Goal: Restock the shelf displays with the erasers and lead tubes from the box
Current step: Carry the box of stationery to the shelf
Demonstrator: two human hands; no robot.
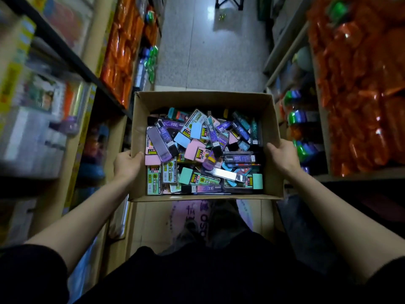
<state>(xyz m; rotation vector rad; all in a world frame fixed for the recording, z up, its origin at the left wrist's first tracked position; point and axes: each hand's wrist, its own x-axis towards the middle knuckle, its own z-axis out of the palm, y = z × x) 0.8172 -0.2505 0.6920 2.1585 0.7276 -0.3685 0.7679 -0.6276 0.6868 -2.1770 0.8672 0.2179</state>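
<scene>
Left grip point(128, 163), right grip point(282, 154) on box point(203, 102) of erasers point(192, 150), lead tubes point(158, 143)

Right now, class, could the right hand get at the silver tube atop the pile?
Probably not: the right hand grips a wall of the box, sharing its weight with the left hand, though the silver tube lies uncovered.
</scene>
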